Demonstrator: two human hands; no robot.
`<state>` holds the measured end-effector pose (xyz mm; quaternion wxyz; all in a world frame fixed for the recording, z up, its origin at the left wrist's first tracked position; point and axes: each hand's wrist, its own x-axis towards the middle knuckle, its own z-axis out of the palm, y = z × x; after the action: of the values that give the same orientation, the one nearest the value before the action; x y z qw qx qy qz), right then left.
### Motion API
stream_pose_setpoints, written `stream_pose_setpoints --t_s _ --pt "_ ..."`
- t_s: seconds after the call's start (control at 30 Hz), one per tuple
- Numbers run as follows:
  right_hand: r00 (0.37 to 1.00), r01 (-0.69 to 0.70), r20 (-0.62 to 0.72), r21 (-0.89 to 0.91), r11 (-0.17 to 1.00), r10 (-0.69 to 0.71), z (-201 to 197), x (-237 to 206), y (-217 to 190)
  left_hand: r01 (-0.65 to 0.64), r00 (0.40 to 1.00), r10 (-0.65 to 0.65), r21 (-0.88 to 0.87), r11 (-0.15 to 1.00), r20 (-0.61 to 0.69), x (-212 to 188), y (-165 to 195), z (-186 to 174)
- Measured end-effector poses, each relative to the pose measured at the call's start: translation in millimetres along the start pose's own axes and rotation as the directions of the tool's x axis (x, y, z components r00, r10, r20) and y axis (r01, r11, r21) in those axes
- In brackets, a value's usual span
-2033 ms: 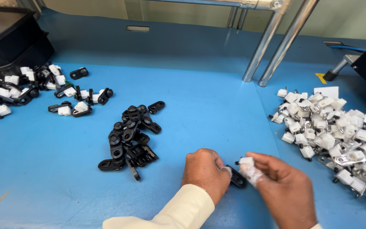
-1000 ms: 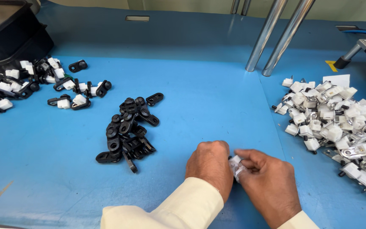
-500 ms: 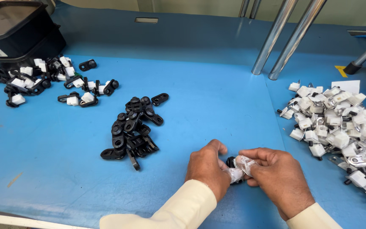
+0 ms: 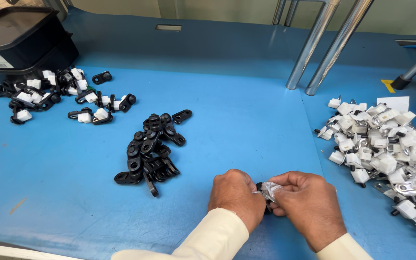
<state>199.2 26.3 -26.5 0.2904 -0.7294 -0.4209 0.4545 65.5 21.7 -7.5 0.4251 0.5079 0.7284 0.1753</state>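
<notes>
Hands meet low on the blue bench (image 4: 246, 120); left hand (image 4: 237, 195) and right hand (image 4: 309, 202) pinch one small white-and-black clip (image 4: 268, 189) between fingertips. Best kept square, I'd say; black pile (image 4: 150, 149) near, white pile (image 4: 386, 144) just right.

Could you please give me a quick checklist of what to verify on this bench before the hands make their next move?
1. Both hands on the piece: left hand and right hand meet around a small white and black part: ok.
2. Parts fully seated together: fingers hide the joint: cannot tell.
3. Black parts within reach: loose black pile lies just left of the hands: ok.
4. White parts within reach: white pile lies to the right: ok.
5. Joined pieces kept apart: black-and-white group sits far left by the black bin: ok.
</notes>
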Motion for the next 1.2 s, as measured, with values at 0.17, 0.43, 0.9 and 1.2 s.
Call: stream_pose_setpoints --t_s 0.17,0.43,0.9,1.2 --pt "0.999 -0.002 -0.038 0.086 0.996 0.006 2.6 1.5 2.7 -0.027 0.999 0.027 -0.026 0.999 0.018 -6.8 -0.2 2.2" --pt "0.999 -0.033 -0.013 0.255 0.966 0.037 4.8 6.9 8.8 -0.044 0.987 0.059 -0.105 0.993 0.150 -9.0 -6.1 2.8" --pt "0.922 -0.334 0.297 0.282 0.899 0.250 -15.2 1.5 28.6 0.243 0.947 -0.050 -0.610 0.754 0.316 -2.5 -29.7 -7.5" --pt "0.822 -0.439 0.490 0.223 0.870 0.290 -19.3 21.7 40.9 0.128 0.888 0.216 -0.670 0.732 0.406 -5.6 -50.1 -5.8"
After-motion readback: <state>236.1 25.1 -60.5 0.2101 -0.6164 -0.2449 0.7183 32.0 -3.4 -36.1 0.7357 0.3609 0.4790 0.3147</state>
